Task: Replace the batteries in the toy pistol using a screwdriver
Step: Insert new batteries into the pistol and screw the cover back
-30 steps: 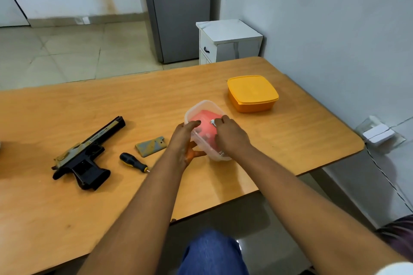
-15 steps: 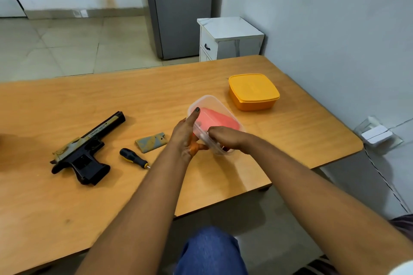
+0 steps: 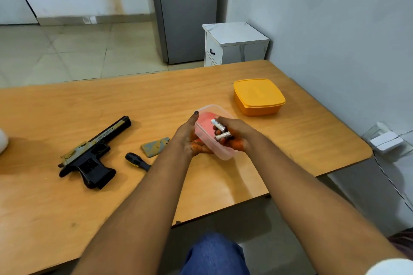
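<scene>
Head view. The left hand (image 3: 190,138) cradles a clear plastic tub (image 3: 212,131), fingers wrapped around its near-left side. The right hand (image 3: 234,134), curled closed over the tub, grips two batteries (image 3: 220,129). The toy pistol (image 3: 89,154) lies on its side well to the left on the wooden table (image 3: 67,207); the screwdriver (image 3: 136,161) and battery cover (image 3: 155,146) lie between pistol and left forearm. An orange lidded box (image 3: 258,96) sits apart, toward the far right corner. Bare tabletop stretches near the front edge.
</scene>
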